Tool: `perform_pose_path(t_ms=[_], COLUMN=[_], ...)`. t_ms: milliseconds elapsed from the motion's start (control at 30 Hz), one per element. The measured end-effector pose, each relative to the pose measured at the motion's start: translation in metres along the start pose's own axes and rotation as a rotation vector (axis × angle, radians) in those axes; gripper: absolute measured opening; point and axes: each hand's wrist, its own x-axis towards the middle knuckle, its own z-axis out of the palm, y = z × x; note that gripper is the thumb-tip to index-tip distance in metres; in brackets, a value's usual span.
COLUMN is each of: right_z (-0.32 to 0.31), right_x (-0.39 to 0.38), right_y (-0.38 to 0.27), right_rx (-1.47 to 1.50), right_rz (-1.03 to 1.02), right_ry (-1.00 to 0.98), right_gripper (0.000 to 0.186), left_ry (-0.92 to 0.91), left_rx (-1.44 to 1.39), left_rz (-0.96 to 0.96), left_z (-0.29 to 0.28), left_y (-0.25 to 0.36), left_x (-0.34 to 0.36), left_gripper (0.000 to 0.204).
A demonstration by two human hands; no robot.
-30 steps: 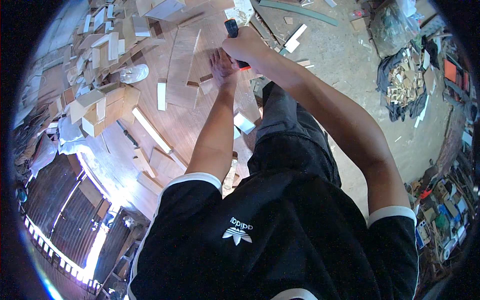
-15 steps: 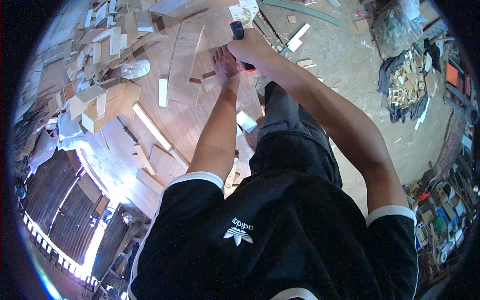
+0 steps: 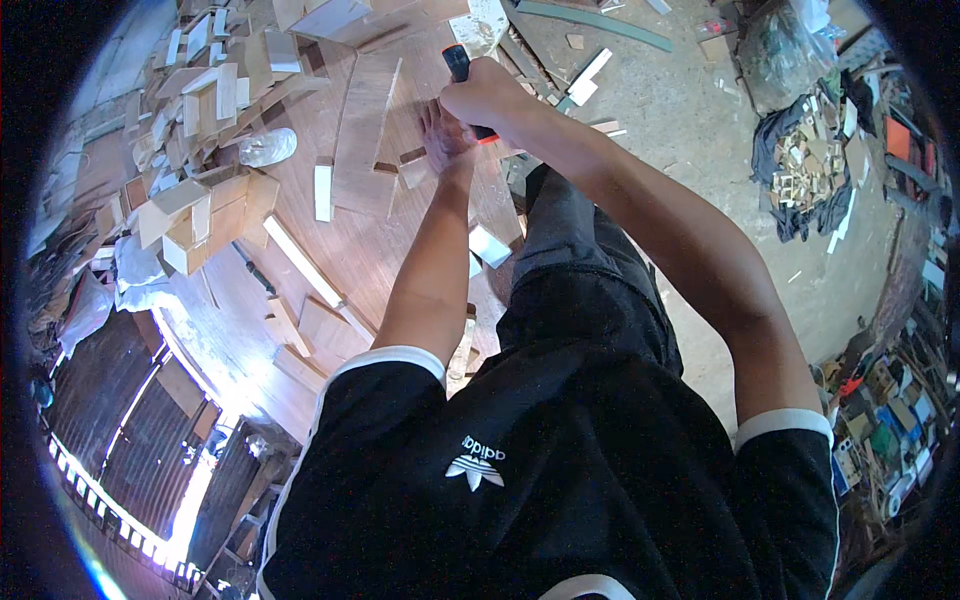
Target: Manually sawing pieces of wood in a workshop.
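Observation:
My right hand (image 3: 487, 97) is closed around a black tool handle with orange parts (image 3: 456, 63). The handle's end sticks out beyond the fist, and the rest of the tool is hidden by hand and forearm. Just left of it, my left hand (image 3: 447, 138) lies flat with fingers spread, pressed on the wooden work surface (image 3: 330, 255) or a piece on it; I cannot tell which. Close by on the left are a small brown wood block (image 3: 412, 156) and a long flat wooden board (image 3: 365, 130). A white-faced block (image 3: 489, 245) sits nearer my body.
Stacked wood offcuts (image 3: 215, 90), a clear plastic bottle (image 3: 268, 147) and an open wooden box (image 3: 220, 220) stand on the left. A long white-edged strip (image 3: 303, 262) and a dark slim tool (image 3: 255, 270) lie nearer. Right, on the floor, is a dark cloth heaped with wood scraps (image 3: 808, 170).
My right hand has shifted a little to the left with the tool handle, closer over my left hand. The left hand stays pressed in place. The whole view has tilted slightly.

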Motion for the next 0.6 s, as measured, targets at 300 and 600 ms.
perform_pose_path(t_ms=[300, 600], right_z=[-0.024, -0.025], right_x=[-0.037, -0.029], right_y=[-0.029, -0.016], right_rx=[0.194, 0.04], right_rz=[0.046, 0.029], right_ry=[-0.064, -0.081], right_gripper=[0.009, 0.004], left_ry=[0.143, 0.194], left_rx=[-0.017, -0.125], left_rz=[0.031, 0.056], left_z=[0.006, -0.002], left_y=[-0.008, 0.009], left_x=[-0.004, -0.003], left_gripper=[0.029, 0.02])
